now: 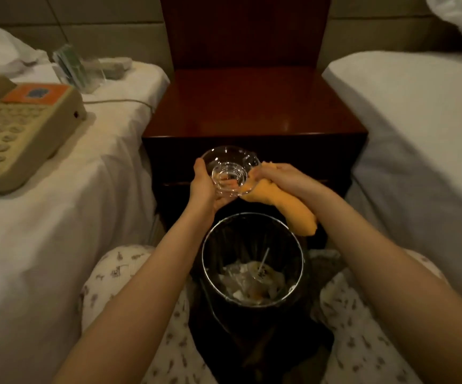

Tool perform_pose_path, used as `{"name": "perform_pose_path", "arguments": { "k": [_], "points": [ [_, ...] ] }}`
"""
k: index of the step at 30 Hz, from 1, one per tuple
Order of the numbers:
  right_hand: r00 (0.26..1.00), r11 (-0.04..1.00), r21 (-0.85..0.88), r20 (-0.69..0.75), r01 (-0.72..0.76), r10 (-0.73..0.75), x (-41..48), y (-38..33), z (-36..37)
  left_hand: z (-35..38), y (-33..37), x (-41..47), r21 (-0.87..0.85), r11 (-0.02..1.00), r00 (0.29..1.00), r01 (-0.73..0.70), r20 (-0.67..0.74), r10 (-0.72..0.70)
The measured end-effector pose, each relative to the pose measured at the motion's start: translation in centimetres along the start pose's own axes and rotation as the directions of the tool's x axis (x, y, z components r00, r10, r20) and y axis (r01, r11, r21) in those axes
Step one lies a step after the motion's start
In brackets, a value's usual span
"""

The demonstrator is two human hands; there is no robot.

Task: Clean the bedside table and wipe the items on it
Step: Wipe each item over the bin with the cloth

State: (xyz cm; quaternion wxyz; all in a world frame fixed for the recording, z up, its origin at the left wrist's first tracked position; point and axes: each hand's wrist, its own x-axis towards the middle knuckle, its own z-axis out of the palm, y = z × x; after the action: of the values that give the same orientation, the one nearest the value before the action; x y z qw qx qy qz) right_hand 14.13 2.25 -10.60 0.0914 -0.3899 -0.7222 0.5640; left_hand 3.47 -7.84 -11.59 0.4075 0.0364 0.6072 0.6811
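A clear glass ashtray [228,167] is tilted on its side in front of the dark wooden bedside table [254,109]. My left hand [203,184] grips it from the left and below, fingers curled under its base. My right hand [279,176] holds an orange cloth [285,206] bunched against the ashtray's right rim; the cloth's loose end hangs down to the right. Both hands are above a round black waste bin [253,261].
The bin holds crumpled wrappers and a straw. A beige telephone [16,128], a clear plastic holder [72,67] and a remote [113,68] lie on the left bed. Another white bed [418,134] is on the right. My patterned trouser knees flank the bin.
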Motion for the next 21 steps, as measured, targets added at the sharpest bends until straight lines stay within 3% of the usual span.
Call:
{"name": "perform_pose_path", "arguments": {
  "k": [2, 4, 6, 8, 10, 14, 21],
  "points": [
    [0.998, 0.995, -0.071, -0.02, -0.066, 0.064, 0.0, 0.3, -0.2, -0.2, -0.4, 0.1, 0.048, 0.999, 1.0, -0.024, -0.013, 0.025],
    [0.979, 0.992, -0.11, -0.198, -0.059, 0.037, -0.1, 0.9, -0.3, -0.2, -0.9, 0.3, 0.123, 0.992, 0.999, -0.039, -0.015, 0.041],
    [0.857, 0.972, -0.228, -0.488, 0.058, -0.166, -0.2, 1.3, -0.7, 0.0, -1.1, -0.1, 0.174, 0.985, 1.0, -0.016, 0.014, 0.013],
    [0.727, 0.945, -0.217, -0.603, 0.246, -0.328, -0.7, 1.0, -0.6, 0.5, -1.3, -0.6, 0.217, 0.975, 0.996, 0.042, 0.067, -0.058],
    [0.733, 0.917, -0.191, -0.555, 0.349, -0.394, -1.1, 0.8, 0.7, 1.1, -2.0, -1.0, 0.288, 0.952, 0.979, 0.1, 0.141, -0.146],
    [0.823, 0.707, -0.654, -0.226, 0.268, -0.521, -0.9, 2.6, 4.4, 1.5, -4.0, -0.7, 0.358, 0.933, 0.972, 0.045, 0.201, -0.124],
    [0.911, 0.796, -0.489, -0.006, 0.357, -0.413, -1.0, 2.1, 4.0, 1.1, -4.3, 0.1, 0.234, 0.971, 0.986, 0.053, 0.141, -0.088]
  ]
}}
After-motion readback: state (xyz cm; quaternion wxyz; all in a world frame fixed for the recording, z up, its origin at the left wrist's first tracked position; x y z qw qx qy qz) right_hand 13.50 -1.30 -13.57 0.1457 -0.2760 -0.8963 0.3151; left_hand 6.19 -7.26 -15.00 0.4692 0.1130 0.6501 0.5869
